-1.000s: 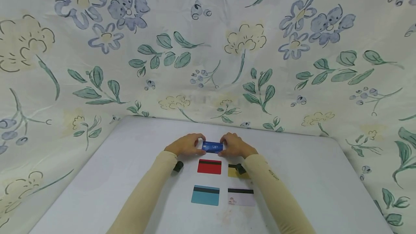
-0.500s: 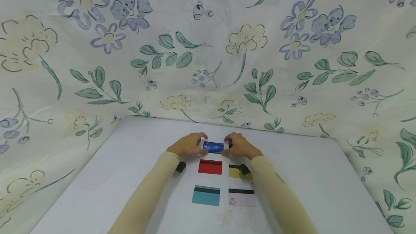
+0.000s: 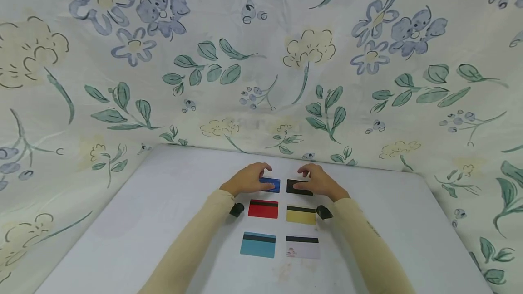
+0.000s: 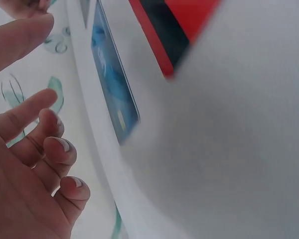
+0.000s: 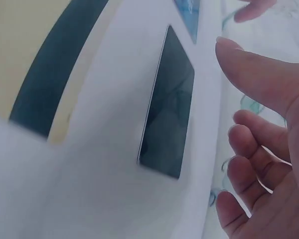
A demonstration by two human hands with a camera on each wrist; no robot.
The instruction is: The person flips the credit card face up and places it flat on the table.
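Note:
A blue card (image 3: pixel 277 183) lies flat at the back of the white table, a chip showing near one end in the left wrist view. Above it hovers my left hand (image 3: pixel 245 179), its thumb covering part of the card in the head view. Beside that card lies a plain black card (image 5: pixel 168 109). My right hand (image 3: pixel 323 183) hangs over the black card's right side, thumb and fingers apart. In both wrist views the hands stay clear of the cards, fingers loosely bent and holding nothing.
Nearer on the white table (image 3: pixel 163 230) lie a red card (image 3: pixel 263 212), a yellow card (image 3: pixel 301 217), a light blue card (image 3: pixel 258 248) and a white card (image 3: pixel 304 250), each with a dark stripe. A flowered cloth (image 3: pixel 253 76) rises behind.
Both hands have come off the blue card, which stays where it lay. My right hand has moved right, uncovering much of the black card; my left has shifted slightly right over the blue one.

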